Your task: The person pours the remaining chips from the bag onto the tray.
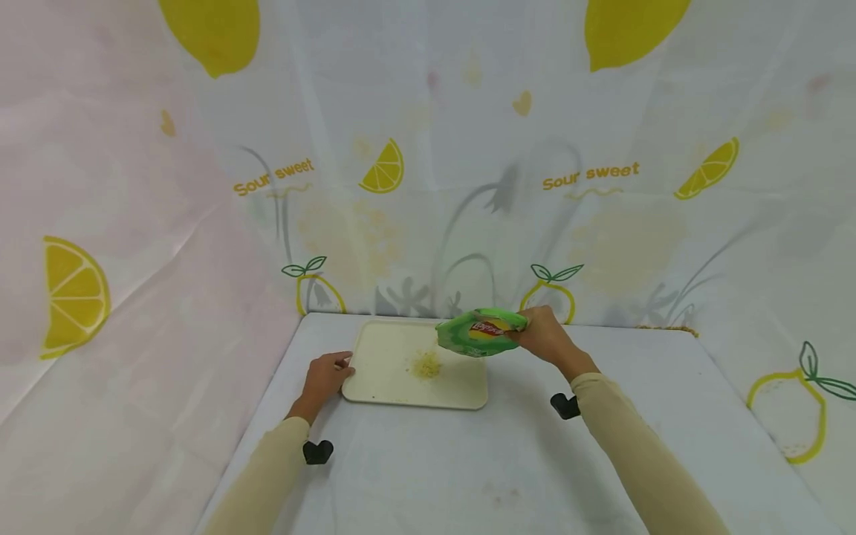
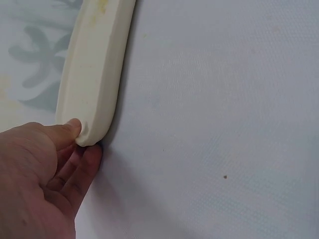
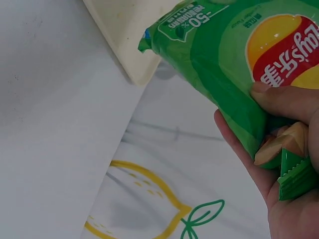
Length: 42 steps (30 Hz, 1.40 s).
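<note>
Packet of glossy green plastic film w/ a red-and-yellow logo (image 1: pixel 461 339), held aslant above the right-hand part of a cream, round-cornered rectangular tray (image 1: pixel 394 394). R hand (image 1: pixel 547 336) grips the packet at one end: thumb flat on the printed face, fingers behind; a crimped green edge shows by the palm (right wrist view). L hand (image 1: pixel 325 377) pinches the tray's left end, thumb over the rim, fingertips below (left wrist view). Pale yellow crumbs (image 1: pixel 426 365) lie near mid-tray; a white cloth-covered table (image 1: pixel 414 475) is beneath.

Handling (est.): packet prob. light, soft & slick; film likely to crease or slip under a loose grip, & any crisps inside would be fragile, so hold by the end w/ a broad, gentle thumb, i.e. not by squeezing the middle. Amt. of contents can't be told. Tray looks stiff, prob. light & smooth; the rim, esp. near a corner, gives the best hold. Crumbs dry-looking, approx. weightless, prone to scatter if the tray is jolted.
</note>
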Available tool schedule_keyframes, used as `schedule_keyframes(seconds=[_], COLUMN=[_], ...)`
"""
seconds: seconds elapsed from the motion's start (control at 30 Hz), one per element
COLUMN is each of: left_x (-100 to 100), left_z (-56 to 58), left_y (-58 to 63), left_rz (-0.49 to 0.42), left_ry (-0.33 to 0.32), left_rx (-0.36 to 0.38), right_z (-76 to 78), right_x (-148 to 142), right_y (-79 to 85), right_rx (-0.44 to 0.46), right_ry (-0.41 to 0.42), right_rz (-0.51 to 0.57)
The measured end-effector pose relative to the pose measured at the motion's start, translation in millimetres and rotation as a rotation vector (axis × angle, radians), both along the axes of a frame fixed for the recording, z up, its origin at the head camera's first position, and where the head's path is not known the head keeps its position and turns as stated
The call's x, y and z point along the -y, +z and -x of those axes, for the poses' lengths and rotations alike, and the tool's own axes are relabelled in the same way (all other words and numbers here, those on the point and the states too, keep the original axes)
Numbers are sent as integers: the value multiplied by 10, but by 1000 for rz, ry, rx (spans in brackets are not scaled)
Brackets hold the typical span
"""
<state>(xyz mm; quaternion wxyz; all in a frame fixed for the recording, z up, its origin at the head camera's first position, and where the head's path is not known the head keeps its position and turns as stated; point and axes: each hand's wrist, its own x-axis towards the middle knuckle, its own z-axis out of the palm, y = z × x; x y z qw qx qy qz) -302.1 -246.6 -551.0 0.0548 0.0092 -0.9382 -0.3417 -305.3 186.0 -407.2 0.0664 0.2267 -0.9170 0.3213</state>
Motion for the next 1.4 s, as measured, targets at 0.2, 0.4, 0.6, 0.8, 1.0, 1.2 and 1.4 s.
schedule_keyframes(seconds=[0.2,0.4,0.6,0.8,1.0,1.2,1.4], left_x=[-46,-55,-57,-37,-31,-37,-46], left_z=[-4,-6,-6,-10,-16,-28,-29], left_y=[42,63,82,76,45,71,111], left_rz=[-50,-52,-38,-35,-37,-54,-44], left_ry=[32,33,14,13,12,10,3], left_rx=[34,76,75,79,96,98,94], right_z=[5,27,36,11,28,-7,-9], right_x=[20,53,44,67,91,94,82], right_y=[62,-23,-105,-88,-197,-181,-121], right_rx=[-66,-59,-24,-97,12,-27,-22], right_ry=[-26,-15,-3,-23,-26,-46,-63], right_rz=[45,25,-21,59,47,98,120])
